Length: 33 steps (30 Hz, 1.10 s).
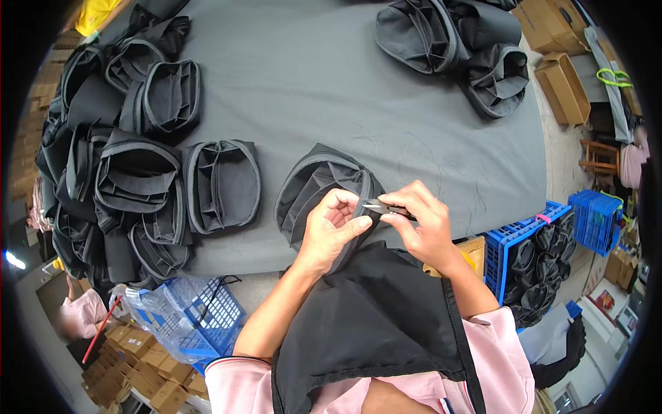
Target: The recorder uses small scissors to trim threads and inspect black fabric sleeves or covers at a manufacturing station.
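At the near edge of the grey-covered table, an open black fabric pouch (309, 188) with inner dividers stands just in front of my body. My left hand (333, 231) pinches the pouch's zippered rim on its right side. Between the fingers of my right hand (422, 222) is a small pair of thread snips (376, 205), blades pointing left. The metal tips touch or nearly touch the rim beside my left fingertips; whether a thread lies between them is too small to tell. A black apron (372, 317) covers my lap below the pouch.
Black pouches (138, 172) are heaped along the table's left side, with one pouch (224, 186) nearest mine. More pouches (420, 38) lie at the far right. A blue crate (500, 262) full of pouches stands beside the right edge; another blue crate (207, 307) is lower left.
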Motion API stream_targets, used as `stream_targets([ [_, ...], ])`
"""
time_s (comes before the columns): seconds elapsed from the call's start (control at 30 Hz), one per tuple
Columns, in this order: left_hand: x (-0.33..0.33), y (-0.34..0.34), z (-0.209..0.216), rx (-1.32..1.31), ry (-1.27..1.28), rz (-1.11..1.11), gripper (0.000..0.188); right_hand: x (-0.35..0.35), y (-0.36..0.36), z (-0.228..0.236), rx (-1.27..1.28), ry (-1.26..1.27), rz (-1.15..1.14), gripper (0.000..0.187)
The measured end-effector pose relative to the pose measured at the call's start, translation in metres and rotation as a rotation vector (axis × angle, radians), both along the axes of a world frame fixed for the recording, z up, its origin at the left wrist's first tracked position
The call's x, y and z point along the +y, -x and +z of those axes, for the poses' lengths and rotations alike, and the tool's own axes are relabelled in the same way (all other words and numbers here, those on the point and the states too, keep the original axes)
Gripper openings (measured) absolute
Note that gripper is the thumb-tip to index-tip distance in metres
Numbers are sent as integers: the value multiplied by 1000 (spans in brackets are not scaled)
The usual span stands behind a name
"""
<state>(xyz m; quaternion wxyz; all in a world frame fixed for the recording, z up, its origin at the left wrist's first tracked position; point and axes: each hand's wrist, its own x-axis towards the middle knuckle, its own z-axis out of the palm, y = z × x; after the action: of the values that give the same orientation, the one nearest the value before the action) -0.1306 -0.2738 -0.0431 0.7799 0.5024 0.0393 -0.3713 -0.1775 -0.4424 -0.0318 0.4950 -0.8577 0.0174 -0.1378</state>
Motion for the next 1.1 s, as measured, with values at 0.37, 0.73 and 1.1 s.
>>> stream_targets([
  [0.37,15,2,5,179,-213,-16,27,8,3,5,361,-824,95,13],
  [0.73,15,4,11,226,-122,-71,32,-3,0,1,256,-340,113,20],
  [1.1,10,8,13,201,-153,63,21,-9,-2,11,112,-23,109,23],
])
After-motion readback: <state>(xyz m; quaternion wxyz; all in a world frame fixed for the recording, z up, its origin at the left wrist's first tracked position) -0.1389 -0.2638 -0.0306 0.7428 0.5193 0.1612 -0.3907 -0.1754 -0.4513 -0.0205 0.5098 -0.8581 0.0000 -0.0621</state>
